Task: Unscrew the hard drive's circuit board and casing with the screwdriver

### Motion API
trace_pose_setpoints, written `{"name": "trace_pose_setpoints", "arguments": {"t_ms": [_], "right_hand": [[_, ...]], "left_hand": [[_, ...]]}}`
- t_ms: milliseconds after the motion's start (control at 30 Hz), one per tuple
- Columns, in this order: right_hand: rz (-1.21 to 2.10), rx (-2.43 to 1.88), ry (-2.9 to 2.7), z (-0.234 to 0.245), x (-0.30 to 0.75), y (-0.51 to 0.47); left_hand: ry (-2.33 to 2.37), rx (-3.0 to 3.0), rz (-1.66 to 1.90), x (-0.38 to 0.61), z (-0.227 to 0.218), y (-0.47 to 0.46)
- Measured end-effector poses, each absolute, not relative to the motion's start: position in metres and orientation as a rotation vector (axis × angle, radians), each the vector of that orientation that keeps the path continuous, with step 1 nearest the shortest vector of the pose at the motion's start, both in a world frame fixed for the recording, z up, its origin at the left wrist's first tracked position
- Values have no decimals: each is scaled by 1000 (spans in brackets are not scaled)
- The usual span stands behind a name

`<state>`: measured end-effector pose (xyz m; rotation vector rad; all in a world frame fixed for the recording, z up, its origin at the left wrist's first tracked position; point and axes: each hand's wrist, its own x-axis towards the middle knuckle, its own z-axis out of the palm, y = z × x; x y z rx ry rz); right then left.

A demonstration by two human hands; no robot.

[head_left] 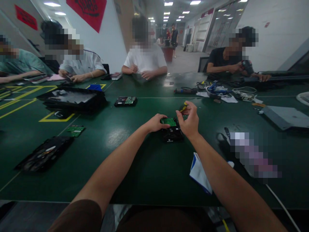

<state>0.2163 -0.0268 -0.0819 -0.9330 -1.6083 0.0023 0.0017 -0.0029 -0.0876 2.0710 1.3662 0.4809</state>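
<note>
On the green table in front of me lies a black hard drive (172, 132), with its green circuit board (169, 121) facing up. My left hand (156, 123) grips it by its left side, thumb over the board's edge. Above the drive's right side, my right hand (190, 120) pinches a small yellow-and-black screwdriver (184, 107). Fingers hide the tool's lower part, so I cannot tell whether its tip touches the drive. Further off to the left sits a second hard drive (125, 101), board side up.
Black trays (74, 100) and a dark casing (45, 154) with a loose green board (76, 130) lie left. A white-and-blue packet (200, 172) sits by my right forearm. Cables (217, 88) and a grey device (287, 116) are at right. Several people sit opposite.
</note>
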Motion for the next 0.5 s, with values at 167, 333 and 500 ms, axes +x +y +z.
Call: {"name": "trace_pose_setpoints", "arguments": {"t_ms": [167,333,500], "right_hand": [[56,-912,-1611,-88,215,-30],[-33,-956,-1611,-90,218,-28],[0,-945,-1641,-87,217,-29]], "left_hand": [[1367,2083,472,2,-87,-2],[1377,2088,456,2,-85,-2],[1376,2080,467,2,-86,-2]]}}
